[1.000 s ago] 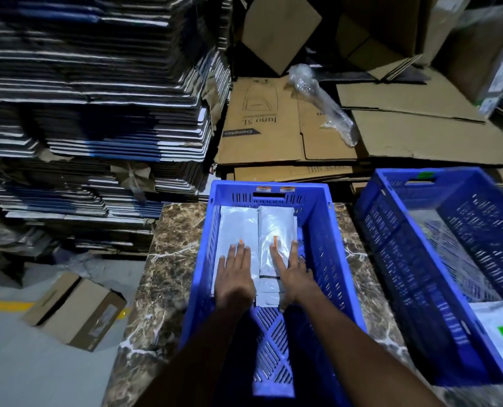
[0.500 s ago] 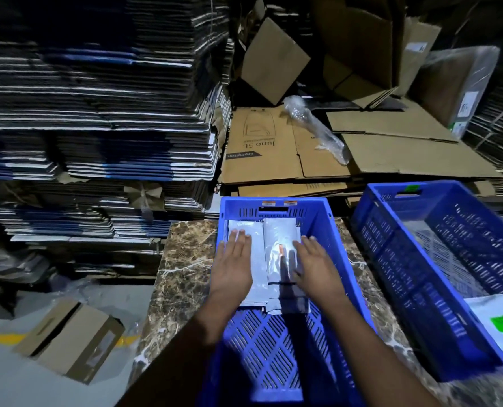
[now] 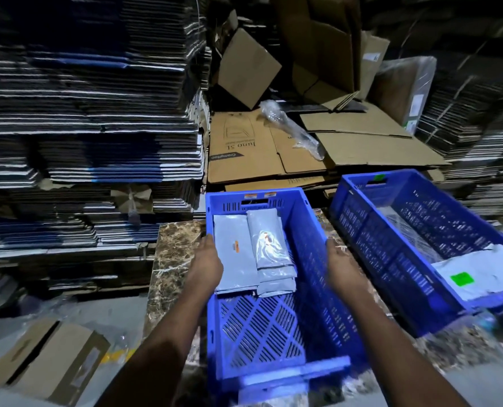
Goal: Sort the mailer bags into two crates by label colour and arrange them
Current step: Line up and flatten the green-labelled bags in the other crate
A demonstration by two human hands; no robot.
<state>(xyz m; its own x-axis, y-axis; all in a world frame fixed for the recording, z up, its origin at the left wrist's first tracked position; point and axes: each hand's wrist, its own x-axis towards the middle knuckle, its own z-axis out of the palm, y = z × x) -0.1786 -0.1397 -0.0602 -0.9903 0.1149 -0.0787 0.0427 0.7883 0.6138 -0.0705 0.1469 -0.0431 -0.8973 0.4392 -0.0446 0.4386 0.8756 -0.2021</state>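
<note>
Our left hand [image 3: 204, 267] and right hand [image 3: 343, 267] flank the near blue slatted plastic crate [image 3: 309, 245] on the marble table [image 3: 174, 254], fingers relaxed, gripping nothing. Its flat grey plastic mailer bags [image 3: 244, 254] look light, limp and slick; best pinched by an edge.

Near crate [image 3: 276, 368] on the table [image 3: 174, 259], mailer bags [image 3: 253, 254] in its far half, second crate [image 3: 420, 239] to its right holding one bag [image 3: 476, 274], possibly more beneath, flattened cartons [image 3: 273, 148] behind both, stacked sheets [image 3: 88, 118] left.
</note>
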